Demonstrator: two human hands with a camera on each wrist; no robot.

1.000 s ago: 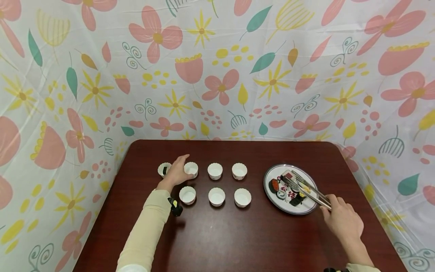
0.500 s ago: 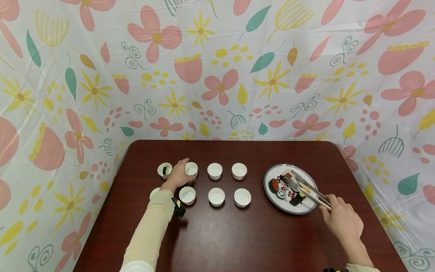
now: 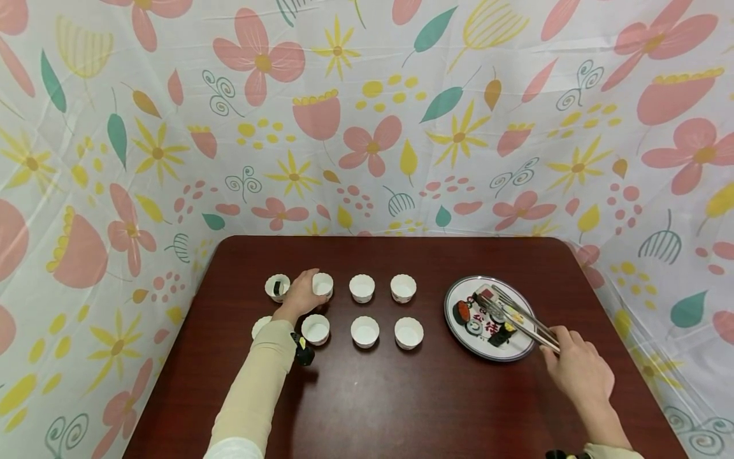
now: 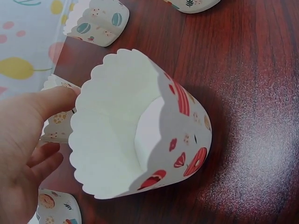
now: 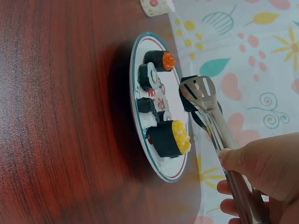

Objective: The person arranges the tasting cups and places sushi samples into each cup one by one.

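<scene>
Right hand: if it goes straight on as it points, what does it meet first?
Right hand leads with tongs; their tips would likely meet the back sushi on the plate first, though depth there is unclear.

R HAND (image 5: 268, 175) W/ TONGS (image 5: 218, 126) AT SUSHI PLATE (image 5: 164, 170)

Hand grips metal tongs; slotted end overlaps dk. pc. (image 5: 188, 101), contact unclear. Plate (wht., coloured rim) holds orange-topped roll (image 5: 158, 60), wht.-faced roll (image 5: 148, 77), yellow-topped roll (image 5: 167, 139). Red-brn. table (image 5: 56, 112) below; patterned cup (image 5: 155, 6) at top edge; floral cloth (image 5: 217, 67) bhd.

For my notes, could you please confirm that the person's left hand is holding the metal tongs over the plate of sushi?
Not quite: the right hand holds the metal tongs over the plate of sushi, as the head view shows.
</scene>
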